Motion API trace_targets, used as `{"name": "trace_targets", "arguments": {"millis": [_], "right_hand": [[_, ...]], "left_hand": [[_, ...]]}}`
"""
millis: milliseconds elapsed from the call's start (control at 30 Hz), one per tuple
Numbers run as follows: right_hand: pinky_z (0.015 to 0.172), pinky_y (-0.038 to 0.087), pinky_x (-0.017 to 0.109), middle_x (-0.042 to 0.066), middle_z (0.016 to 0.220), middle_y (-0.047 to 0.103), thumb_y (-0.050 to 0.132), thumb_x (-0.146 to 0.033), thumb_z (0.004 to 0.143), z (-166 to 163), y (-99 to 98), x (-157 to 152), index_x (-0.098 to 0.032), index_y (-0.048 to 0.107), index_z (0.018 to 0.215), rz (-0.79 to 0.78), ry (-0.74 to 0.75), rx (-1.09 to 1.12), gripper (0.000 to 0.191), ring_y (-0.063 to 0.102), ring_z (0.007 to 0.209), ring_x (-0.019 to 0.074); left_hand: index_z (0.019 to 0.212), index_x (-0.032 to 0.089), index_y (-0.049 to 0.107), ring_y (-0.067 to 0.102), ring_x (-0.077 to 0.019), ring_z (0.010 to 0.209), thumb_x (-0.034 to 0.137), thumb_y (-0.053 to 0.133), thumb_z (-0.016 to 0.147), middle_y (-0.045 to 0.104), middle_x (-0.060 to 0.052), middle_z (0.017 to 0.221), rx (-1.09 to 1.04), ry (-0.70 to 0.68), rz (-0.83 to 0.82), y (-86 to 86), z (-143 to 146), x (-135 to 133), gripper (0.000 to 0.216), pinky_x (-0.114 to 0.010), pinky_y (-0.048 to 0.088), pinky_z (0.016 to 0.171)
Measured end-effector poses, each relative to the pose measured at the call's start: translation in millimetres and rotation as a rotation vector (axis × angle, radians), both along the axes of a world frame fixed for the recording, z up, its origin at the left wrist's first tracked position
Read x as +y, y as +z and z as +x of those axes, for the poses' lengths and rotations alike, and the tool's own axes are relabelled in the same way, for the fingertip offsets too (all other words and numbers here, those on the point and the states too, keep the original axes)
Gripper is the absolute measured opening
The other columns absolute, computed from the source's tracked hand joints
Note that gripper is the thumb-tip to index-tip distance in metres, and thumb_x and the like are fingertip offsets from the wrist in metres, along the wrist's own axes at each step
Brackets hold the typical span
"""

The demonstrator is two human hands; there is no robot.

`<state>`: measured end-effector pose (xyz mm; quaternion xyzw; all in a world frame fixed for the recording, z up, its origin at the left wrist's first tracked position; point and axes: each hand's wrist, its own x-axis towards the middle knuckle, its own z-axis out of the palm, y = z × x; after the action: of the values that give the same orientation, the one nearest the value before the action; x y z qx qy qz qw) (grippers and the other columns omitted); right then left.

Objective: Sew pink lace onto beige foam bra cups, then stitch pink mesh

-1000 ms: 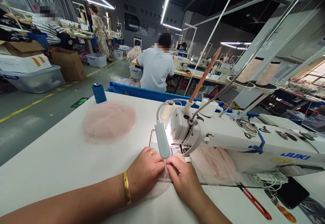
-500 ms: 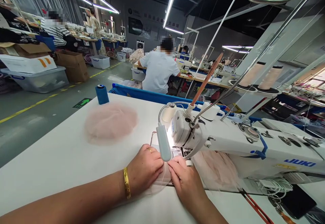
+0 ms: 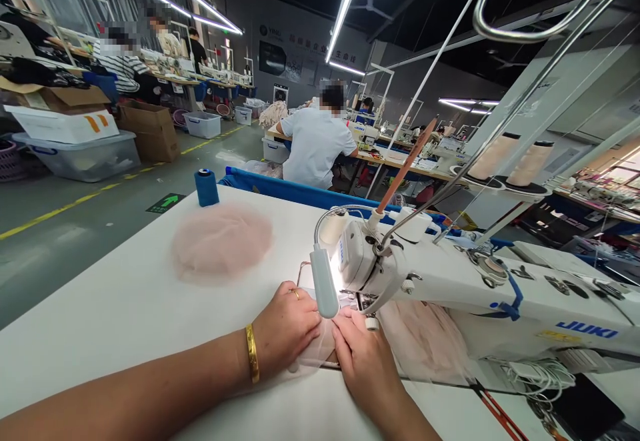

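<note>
My left hand (image 3: 286, 327), with a ring and a gold bangle, is closed on sheer pale pink tulle (image 3: 324, 347) just in front of the sewing machine (image 3: 430, 267). On the other side of that tulle, my right hand (image 3: 367, 357) pinches it near the presser foot, thumb and fingers pressed together. A grey lamp (image 3: 325, 287) on a bendy neck hides the needle and part of the stitching spot. More bunched pink tulle (image 3: 425, 337) lies under the machine arm, to the right of my right hand.
A round heap of pink tulle (image 3: 223, 241) and a blue thread spool (image 3: 207, 187) sit on the white table (image 3: 125, 301). At right lie red-handled tweezers (image 3: 500, 414), a coiled white cable (image 3: 537, 374) and a black phone-like slab (image 3: 583, 404). A co-worker (image 3: 317, 141) sits ahead.
The view has shifted slightly, so the surroundings sit a little differently in it. Both hands stay on the tulle at the machine, with only slight movement.
</note>
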<state>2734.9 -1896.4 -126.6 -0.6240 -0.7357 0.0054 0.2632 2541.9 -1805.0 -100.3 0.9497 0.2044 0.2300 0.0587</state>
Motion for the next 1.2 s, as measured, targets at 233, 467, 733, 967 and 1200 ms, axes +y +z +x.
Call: {"name": "trace_targets", "arguments": {"millis": [233,467,733,967,1200], "right_hand": [[0.063,0.051,0.035,0.012,0.108,0.07,0.039,-0.013,0.1,0,11.6,-6,-0.022,0.066,0.112,-0.024,0.067,-0.041,0.031,0.066,0.076,0.0241],[0.079,0.055,0.036,0.008,0.113,0.071,0.046,-0.004,0.094,3,18.9,-10,-0.024,0.063,0.095,0.133,0.282,-0.024,0.026,0.066,0.1,0.0249],[0.076,0.054,0.032,0.005,0.093,0.074,0.045,-0.028,0.107,-1,21.5,-6,-0.026,0.068,0.1,0.017,0.098,0.385,0.025,0.07,0.086,0.0222],[0.062,0.05,0.026,0.002,0.077,0.069,0.052,-0.046,0.103,-3,21.0,-5,-0.021,0.069,0.094,-0.063,-0.051,0.608,0.032,0.064,0.067,0.018],[0.064,0.048,0.027,0.0,0.077,0.068,0.047,-0.03,0.105,1,26.6,-10,-0.025,0.068,0.09,-0.027,0.091,0.342,0.027,0.064,0.07,0.0184]], "left_hand": [[0.088,0.018,0.064,0.062,-0.0249,0.089,0.021,0.064,0.093,0.069,-0.002,0.092,0.11,0.012,-0.104,12.2,-5,-1,0.006,-0.046,0.035,0.092],[0.091,0.02,0.06,0.059,-0.0306,0.099,0.042,0.082,0.076,0.066,-0.006,0.104,0.114,-0.016,-0.162,13.0,-13,-22,0.035,-0.049,0.041,0.095],[0.095,0.021,0.054,0.059,-0.0221,0.083,0.005,0.049,0.072,0.066,-0.005,0.095,-0.111,0.004,-0.287,2.5,5,-5,0.028,-0.033,0.051,0.078],[0.074,0.021,0.056,0.052,-0.0151,0.063,0.01,0.05,0.067,0.058,0.003,0.07,-0.174,0.003,-0.51,12.4,11,5,0.014,-0.025,0.043,0.061],[0.064,0.019,0.055,0.055,-0.0166,0.071,0.019,0.058,0.085,0.061,0.0,0.072,-0.154,-0.097,-0.388,15.7,6,4,0.021,-0.029,0.042,0.065]]}}
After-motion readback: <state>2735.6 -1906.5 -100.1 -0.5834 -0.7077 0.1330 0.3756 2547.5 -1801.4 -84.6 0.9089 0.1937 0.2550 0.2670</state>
